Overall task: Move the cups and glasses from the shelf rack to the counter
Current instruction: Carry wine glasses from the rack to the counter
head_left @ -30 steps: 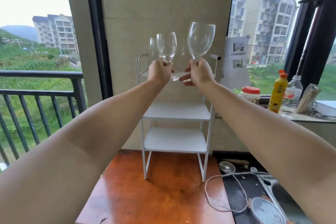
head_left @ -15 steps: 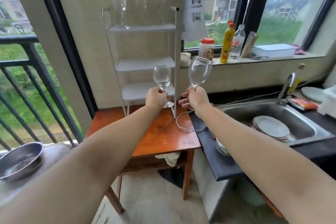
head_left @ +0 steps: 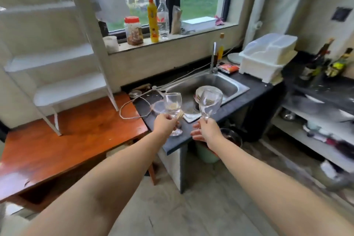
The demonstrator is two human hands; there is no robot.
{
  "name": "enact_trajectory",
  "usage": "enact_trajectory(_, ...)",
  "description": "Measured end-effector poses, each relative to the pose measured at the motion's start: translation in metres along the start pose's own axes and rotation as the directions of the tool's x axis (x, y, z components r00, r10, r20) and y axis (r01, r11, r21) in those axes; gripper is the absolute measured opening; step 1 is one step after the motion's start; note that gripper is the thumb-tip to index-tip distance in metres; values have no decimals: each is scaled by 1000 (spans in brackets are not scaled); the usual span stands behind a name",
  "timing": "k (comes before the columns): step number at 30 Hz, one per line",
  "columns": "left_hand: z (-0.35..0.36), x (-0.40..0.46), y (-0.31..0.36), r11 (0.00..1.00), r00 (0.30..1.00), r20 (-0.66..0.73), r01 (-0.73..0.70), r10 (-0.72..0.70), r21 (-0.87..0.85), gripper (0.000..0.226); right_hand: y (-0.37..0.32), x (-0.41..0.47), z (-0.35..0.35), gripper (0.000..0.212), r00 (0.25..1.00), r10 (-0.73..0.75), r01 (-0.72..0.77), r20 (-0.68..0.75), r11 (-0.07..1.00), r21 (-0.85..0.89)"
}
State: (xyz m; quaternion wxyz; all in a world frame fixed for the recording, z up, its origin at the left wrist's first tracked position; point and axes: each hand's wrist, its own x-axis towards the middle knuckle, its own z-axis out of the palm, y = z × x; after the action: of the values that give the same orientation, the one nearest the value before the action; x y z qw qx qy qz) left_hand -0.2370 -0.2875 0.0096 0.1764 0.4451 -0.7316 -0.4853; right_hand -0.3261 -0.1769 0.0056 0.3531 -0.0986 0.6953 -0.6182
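Head view: plates [head_left: 203,92] in sink [head_left: 232,85]

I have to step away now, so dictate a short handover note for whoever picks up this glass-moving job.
Left hand grips the stem of a small wine glass. Right hand pinches the stem of a larger wine glass, tilted. Both glasses hang over the dark counter by the sink, not yet set down. The visible tiers of the white shelf rack look bare; its top is blurred, so check there.
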Motion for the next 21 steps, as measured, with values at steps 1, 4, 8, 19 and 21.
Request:
enact_trajectory(1,20,-4,5,1000,1000,26,3,-2,-20,31,4,-4,-21,21,1000,11,-11,-20,1000,15)
enact_trajectory(4,91,-29,24,995,993,116,36,-26,-88,27,18,-19,-99,21,995,22,-20,-95,999,26)
enact_trajectory(8,184,-74,50,992,970,240,54,-25,-113,21,30,-40,-199,20,979,27,-21,-202,999,28)
enact_trajectory(19,399,-175,133,997,854,514,-43,73,-69,30,56,-95,-438,17,877,69,-7,-475,991,132)
enact_trajectory(21,432,-186,146,996,830,550,-66,90,-62,31,61,-99,-471,17,848,82,6,-524,986,165)
